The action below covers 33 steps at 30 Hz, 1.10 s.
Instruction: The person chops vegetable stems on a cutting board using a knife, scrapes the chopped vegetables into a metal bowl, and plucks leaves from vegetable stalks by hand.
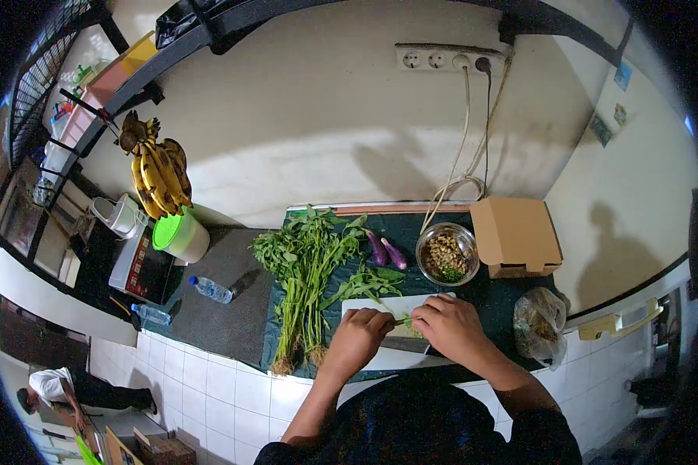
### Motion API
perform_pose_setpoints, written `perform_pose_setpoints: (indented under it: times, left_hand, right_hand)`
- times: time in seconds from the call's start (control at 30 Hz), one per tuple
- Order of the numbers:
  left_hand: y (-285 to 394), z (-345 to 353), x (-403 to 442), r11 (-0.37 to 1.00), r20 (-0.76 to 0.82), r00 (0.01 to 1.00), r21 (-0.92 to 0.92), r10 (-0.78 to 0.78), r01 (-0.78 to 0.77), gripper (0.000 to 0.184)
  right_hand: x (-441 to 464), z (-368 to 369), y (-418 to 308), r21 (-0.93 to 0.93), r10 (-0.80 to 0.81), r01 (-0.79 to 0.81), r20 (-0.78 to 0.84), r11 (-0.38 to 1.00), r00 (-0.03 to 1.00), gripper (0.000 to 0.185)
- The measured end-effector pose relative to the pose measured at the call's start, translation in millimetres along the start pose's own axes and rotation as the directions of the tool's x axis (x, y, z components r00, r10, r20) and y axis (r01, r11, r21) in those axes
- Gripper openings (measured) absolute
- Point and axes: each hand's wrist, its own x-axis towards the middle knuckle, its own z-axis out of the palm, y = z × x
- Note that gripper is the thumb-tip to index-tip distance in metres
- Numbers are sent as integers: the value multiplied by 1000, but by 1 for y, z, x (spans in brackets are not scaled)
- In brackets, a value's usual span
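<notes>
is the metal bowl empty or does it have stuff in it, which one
Not empty: the metal bowl holds brown pieces and chopped greens.

The green stem [403, 320] is mostly covered by the left grip [361, 338] and the right grip [449, 328]. Part of the white board [409, 301] is hidden too. What is in the clear bag [540, 327] cannot be told.

A pale wall [287, 116] bears a socket strip [451, 58] beneath a black rack [142, 68]. The floor [221, 384] is white-tiled. Shadows [395, 172] fall on the wall and a pale panel [636, 174] at right.
</notes>
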Motion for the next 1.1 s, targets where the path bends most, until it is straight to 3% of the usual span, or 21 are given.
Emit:
perform_pose_setpoints:
  times: [0.23, 0.3, 0.4, 0.43, 0.5, 0.53, 0.6, 0.63, 0.7, 0.73, 0.8, 0.9, 1.1]
  left_hand:
    - [-5, 13, 3, 999, 9, 999, 10, 41, -41, 14]
    - [-2, 10, 6, 991, -104, 988, 80, 115, -107, 15]
    - [9, -2, 9, 986, -121, 980, 82, 156, -147, 14]
    - [4, -1, 8, 986, -120, 981, 81, 154, -144, 14]
    - [-7, 3, 4, 968, 36, 975, -131, 219, -213, 20]
    - [-7, 3, 1, 968, 38, 975, -132, 218, -212, 20]
    - [-4, 2, -3, 928, 130, 987, -369, 99, -44, 22]
    - [-2, 1, -4, 928, 132, 986, -370, 99, -44, 22]
    - [0, 0, -4, 883, 194, 979, -446, -67, 148, 20]
    - [-2, 1, -5, 883, 197, 978, -445, -62, 146, 20]
    - [-8, 2, -5, 866, 114, 990, -499, 83, -15, 18]
    - [-7, -3, -5, 861, 97, 990, -507, 101, -38, 17]
    - [-11, -5, -10, 831, 245, 969, -538, -8, 143, 19]
  right_hand:
    - [0, -4, 4, -22, 40, -39, 34, 999, 999, 12]
    - [1, -4, 5, -15, 37, -36, 31, 999, 999, 12]
    - [1, -3, 10, 107, 65, -68, 24, 992, 998, 12]
    - [2, -2, 15, 238, 112, -131, 94, 962, 989, 13]
    - [1, 7, 26, 452, 144, -201, 159, 869, 977, 15]
    - [-1, 9, 30, 453, 145, -203, 160, 868, 976, 15]
    - [-2, 11, 33, 572, 204, -322, 263, 754, 943, 18]
    - [-3, 14, 37, 573, 205, -324, 263, 753, 943, 18]
    - [-4, 19, 45, 635, 205, -402, 362, 660, 909, 20]
    - [-3, 18, 46, 636, 210, -403, 360, 658, 909, 20]
    - [-2, 16, 47, 607, 193, -411, 393, 680, 899, 20]
    - [-1, 14, 44, 614, 197, -432, 413, 660, 889, 20]
    - [1, 12, 45, 654, 148, -410, 418, 636, 896, 17]
